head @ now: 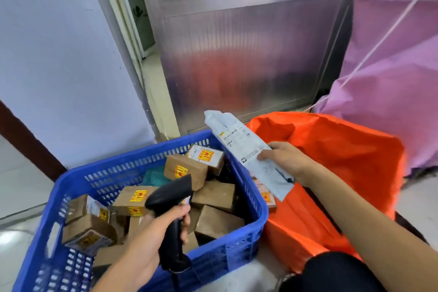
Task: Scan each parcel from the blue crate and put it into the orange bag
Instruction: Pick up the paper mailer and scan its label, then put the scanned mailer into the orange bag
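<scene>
The left hand has its grip closed round the handle of a black barcode scanner, fingers curled in front, the scanner's head over the blue crate. The right hand grips a grey mailer parcel near its lower end, thumb on the labelled face, holding it tilted above the crate's right rim beside the orange bag. Brown boxes with yellow stickers lie jumbled in the crate
</scene>
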Motion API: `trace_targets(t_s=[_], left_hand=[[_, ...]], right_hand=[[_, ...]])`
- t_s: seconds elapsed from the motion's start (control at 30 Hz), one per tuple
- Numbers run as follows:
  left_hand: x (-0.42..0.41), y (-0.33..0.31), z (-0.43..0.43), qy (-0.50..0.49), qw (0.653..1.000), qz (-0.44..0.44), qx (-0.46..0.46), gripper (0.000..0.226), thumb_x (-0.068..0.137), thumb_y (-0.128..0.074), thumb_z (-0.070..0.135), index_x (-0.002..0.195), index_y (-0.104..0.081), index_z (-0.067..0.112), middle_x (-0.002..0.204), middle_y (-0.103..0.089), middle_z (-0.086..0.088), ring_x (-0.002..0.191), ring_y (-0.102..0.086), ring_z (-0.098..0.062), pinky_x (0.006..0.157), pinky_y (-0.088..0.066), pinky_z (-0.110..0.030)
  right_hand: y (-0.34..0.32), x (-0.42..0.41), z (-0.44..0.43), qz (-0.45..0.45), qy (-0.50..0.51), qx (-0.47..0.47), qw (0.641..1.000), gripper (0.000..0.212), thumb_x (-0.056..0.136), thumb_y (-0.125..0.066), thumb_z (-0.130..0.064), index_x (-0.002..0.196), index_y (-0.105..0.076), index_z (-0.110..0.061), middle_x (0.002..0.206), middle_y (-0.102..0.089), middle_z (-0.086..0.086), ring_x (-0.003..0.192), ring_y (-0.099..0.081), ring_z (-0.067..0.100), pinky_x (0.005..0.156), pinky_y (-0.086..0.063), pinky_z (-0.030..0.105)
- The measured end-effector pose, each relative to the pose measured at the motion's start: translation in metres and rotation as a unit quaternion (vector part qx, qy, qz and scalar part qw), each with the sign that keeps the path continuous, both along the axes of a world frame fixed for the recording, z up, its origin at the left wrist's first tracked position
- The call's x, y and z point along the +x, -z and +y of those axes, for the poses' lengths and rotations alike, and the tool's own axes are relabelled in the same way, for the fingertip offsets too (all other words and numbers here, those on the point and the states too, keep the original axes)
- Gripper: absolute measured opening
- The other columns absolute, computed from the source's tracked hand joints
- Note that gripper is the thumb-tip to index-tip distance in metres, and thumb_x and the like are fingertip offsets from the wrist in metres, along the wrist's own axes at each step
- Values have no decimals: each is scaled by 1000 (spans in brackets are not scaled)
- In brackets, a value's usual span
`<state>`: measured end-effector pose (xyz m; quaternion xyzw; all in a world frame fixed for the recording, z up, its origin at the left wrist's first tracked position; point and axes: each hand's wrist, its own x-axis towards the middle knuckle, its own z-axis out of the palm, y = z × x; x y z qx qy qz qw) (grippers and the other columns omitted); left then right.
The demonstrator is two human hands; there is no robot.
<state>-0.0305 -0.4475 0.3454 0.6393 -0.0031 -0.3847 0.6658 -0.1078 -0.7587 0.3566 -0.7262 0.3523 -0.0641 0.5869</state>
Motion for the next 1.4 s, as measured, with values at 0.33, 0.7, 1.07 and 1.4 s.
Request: trace_targets(t_s=[0.33, 0.7, 1.07, 1.4], left_hand=[[2, 52, -107, 106, 991, -4, 77, 24, 88, -79, 14, 69, -70, 4, 62, -61, -20, 45, -56, -28, 55, -54, -37], [-16, 87, -169, 42, 997, 40, 56, 19, 88, -80, 13, 81, -70, -2, 66, -60, -19, 49, -55, -27, 68, -50, -42], [-27, 114, -172, -11, 997, -23, 71, 30, 87, -80, 13, 66, -66, -3, 56, -57, -22, 47, -56, -30, 64, -48, -39], [-31, 113, -170, -15, 997, -40, 67, 31, 88, -79, 13, 64, -66, -1, 55, -58, -20, 47, -58, -30, 57, -48, -34]], right_hand=[[99, -78, -35, 57, 136, 36, 988, 11, 100, -53, -7, 98, -64, -6, 74, -67, 1, 57, -61, 14, 47, -41, 19], [164, -98, -62, 111, 166, 54, 978, 11, 87, -56, 0, 86, -67, -3, 50, -59, -5, 38, -51, 7, 38, -33, 14], [223, -85, -116, 107, 246, 24, 963, 19, 90, -54, 5, 98, -70, -1, 94, -73, 15, 84, -66, 29, 71, -50, 33], [249, -31, -146, 55, 283, 148, 946, 17, 98, -57, -6, 109, -69, -12, 92, -70, 10, 76, -65, 25, 62, -53, 31]])
